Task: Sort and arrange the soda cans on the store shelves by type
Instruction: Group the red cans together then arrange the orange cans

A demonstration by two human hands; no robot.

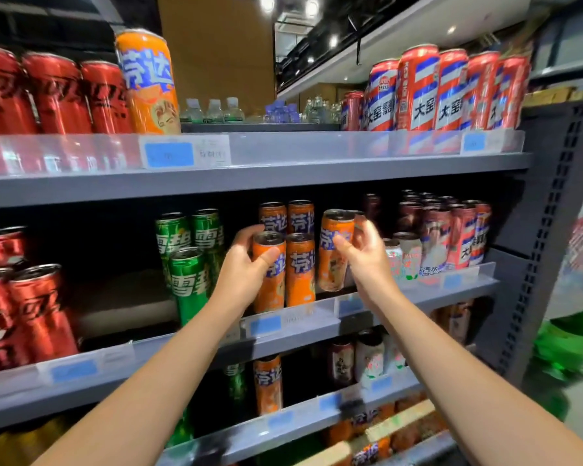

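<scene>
Nearest us, our two bare forearms reach up toward the middle shelf (317, 334). Our left hand (246, 264) wraps a front-row orange can (269, 274), thumb across its label and fingers (249, 232) curled round the far side. Our right hand (364, 253) grips a second orange can (335, 250), which tilts slightly and sits higher than its neighbours; the thumb presses the label, the other fingers curl behind it. Both are tall, slim, bright orange cans with blue-and-white lettering and silver tops. Between them stands another orange can (300, 269), with two more behind. Green cans (189, 264) stand to the left, red cans (31, 314) farther left. On the top shelf (283, 163), a lone orange can (148, 82) stands beside red cans (54, 92); red, white and blue striped cans (445, 89) stand at the right.
</scene>
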